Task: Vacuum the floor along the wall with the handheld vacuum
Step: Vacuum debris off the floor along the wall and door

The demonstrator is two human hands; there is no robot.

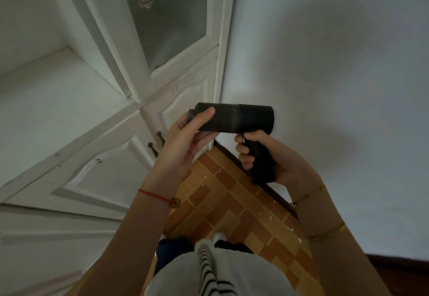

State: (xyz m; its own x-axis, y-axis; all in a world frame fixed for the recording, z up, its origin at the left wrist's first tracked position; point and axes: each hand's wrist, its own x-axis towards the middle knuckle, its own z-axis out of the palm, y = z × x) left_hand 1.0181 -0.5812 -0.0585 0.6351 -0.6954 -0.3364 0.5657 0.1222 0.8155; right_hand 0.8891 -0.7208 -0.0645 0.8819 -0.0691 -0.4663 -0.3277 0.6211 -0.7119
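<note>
While my right hand (260,156) grips the vacuum (234,119) handle, my left hand (185,138) steadies its barrel, readying it for the crumbs (267,213).

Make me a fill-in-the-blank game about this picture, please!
1. The right hand grips the handle of the black handheld ____.
2. The left hand holds the vacuum's barrel; its wrist wears a ____ string bracelet.
3. White crumbs lie on the tiled ____ beside the wall.
4. The cabinet doors on the left are painted ____.

Missing words: vacuum, red, floor, white
</note>
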